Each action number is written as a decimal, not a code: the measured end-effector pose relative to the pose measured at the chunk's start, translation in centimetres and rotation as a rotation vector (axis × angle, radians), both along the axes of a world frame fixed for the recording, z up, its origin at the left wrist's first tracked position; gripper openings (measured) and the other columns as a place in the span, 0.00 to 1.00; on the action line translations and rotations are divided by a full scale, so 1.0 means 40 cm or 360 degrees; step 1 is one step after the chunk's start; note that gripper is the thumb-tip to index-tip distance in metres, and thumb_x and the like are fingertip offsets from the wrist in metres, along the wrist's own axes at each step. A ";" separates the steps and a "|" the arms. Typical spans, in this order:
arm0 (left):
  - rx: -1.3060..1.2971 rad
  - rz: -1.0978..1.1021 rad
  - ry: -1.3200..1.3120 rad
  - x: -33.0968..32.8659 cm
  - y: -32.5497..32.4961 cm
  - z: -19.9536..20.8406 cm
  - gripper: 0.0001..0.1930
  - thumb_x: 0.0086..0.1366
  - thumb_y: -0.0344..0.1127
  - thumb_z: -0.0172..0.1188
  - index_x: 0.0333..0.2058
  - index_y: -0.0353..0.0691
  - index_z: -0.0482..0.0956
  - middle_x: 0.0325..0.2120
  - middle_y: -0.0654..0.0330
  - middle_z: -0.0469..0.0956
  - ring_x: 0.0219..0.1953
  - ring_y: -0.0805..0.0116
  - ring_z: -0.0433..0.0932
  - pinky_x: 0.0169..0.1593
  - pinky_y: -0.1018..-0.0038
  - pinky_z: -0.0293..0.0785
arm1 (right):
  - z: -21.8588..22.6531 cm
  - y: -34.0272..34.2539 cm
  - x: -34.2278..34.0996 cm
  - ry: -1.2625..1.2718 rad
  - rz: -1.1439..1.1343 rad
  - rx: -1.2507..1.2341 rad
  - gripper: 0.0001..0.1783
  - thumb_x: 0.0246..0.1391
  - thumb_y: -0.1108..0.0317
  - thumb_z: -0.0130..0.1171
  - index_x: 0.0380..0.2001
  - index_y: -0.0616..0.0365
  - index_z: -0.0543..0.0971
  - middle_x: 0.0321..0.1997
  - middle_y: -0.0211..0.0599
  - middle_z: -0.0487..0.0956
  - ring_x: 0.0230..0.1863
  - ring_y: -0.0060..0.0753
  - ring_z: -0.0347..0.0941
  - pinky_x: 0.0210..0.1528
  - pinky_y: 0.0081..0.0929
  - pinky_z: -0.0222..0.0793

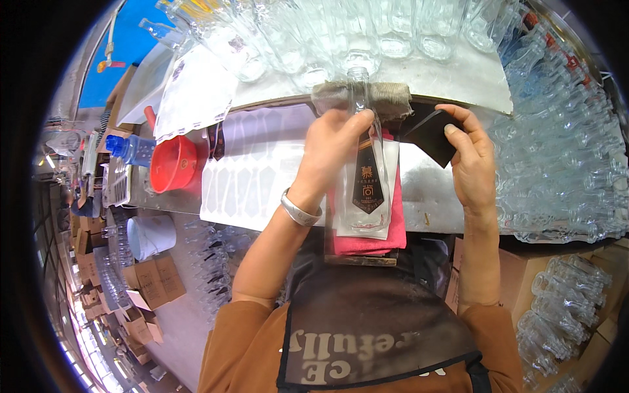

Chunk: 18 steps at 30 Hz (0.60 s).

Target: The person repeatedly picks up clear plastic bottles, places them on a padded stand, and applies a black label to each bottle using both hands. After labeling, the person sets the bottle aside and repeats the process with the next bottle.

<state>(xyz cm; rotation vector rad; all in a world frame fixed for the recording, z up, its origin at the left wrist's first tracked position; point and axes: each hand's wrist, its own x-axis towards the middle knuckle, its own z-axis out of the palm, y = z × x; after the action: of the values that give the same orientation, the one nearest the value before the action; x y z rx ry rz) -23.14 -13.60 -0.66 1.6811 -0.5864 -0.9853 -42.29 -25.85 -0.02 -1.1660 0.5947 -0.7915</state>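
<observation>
A clear glass bottle (360, 85) lies in front of me, its neck pointing away and resting on a rolled greyish cloth (391, 97). On its side is a black tie-shaped label (368, 178) with orange markings. My left hand (335, 143) is closed around the bottle's shoulder, thumb on top, slightly blurred. Beneath the bottle's body are a white sheet (380, 230) and a folded pink cloth (367, 247). To the right, my right hand (473, 152) pinches a thin black flat scraper (434, 139) between thumb and fingers, apart from the bottle.
A backing sheet (252, 160) with tie-shaped outlines lies left, beside a red plastic container (177, 164) and a blue-capped bottle (136, 150). Many clear bottles (393, 39) line the far side; more bottles (563, 144) crowd the right. Cardboard boxes (157, 283) stand lower left.
</observation>
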 end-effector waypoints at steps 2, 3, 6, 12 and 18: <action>0.0003 -0.0007 -0.0009 0.001 -0.004 0.000 0.25 0.68 0.51 0.62 0.44 0.29 0.76 0.35 0.57 0.82 0.36 0.75 0.81 0.38 0.79 0.77 | -0.006 0.005 0.005 -0.0013 0.0038 0.0044 0.14 0.65 0.75 0.50 0.51 0.64 0.77 0.44 0.34 0.81 0.44 0.18 0.76 0.49 0.18 0.73; 0.0022 -0.0005 0.0032 0.000 -0.001 0.009 0.25 0.69 0.51 0.61 0.45 0.29 0.76 0.35 0.57 0.82 0.37 0.74 0.82 0.38 0.79 0.78 | -0.002 0.009 0.009 -0.0013 0.0068 0.0058 0.14 0.65 0.74 0.50 0.51 0.64 0.77 0.44 0.33 0.81 0.43 0.18 0.76 0.49 0.18 0.73; -0.0022 0.0007 0.0274 -0.004 0.008 0.033 0.25 0.72 0.52 0.58 0.47 0.30 0.76 0.37 0.58 0.82 0.39 0.74 0.83 0.39 0.79 0.79 | 0.007 0.024 0.023 0.0036 0.0129 0.0053 0.13 0.65 0.70 0.55 0.49 0.63 0.78 0.42 0.30 0.81 0.41 0.16 0.75 0.47 0.16 0.71; -0.0262 0.0022 0.0388 -0.011 0.036 -0.034 0.24 0.75 0.51 0.52 0.50 0.32 0.75 0.41 0.59 0.81 0.41 0.75 0.82 0.43 0.78 0.79 | 0.003 0.031 0.071 0.0411 0.0343 -0.0266 0.19 0.69 0.56 0.55 0.41 0.65 0.81 0.29 0.26 0.76 0.32 0.14 0.68 0.41 0.18 0.65; -0.0271 0.0077 0.0332 -0.036 0.034 -0.014 0.23 0.75 0.49 0.53 0.51 0.31 0.73 0.40 0.59 0.80 0.39 0.75 0.81 0.43 0.78 0.78 | 0.006 0.026 0.114 0.0775 0.0505 -0.0344 0.32 0.59 0.44 0.58 0.33 0.70 0.85 0.31 0.46 0.85 0.36 0.28 0.79 0.43 0.27 0.72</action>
<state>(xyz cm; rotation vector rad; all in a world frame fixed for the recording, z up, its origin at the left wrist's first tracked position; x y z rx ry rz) -24.59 -12.23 -1.20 1.4160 -0.4750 -1.0314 -37.72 -24.80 0.20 -1.6243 0.7093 -0.3001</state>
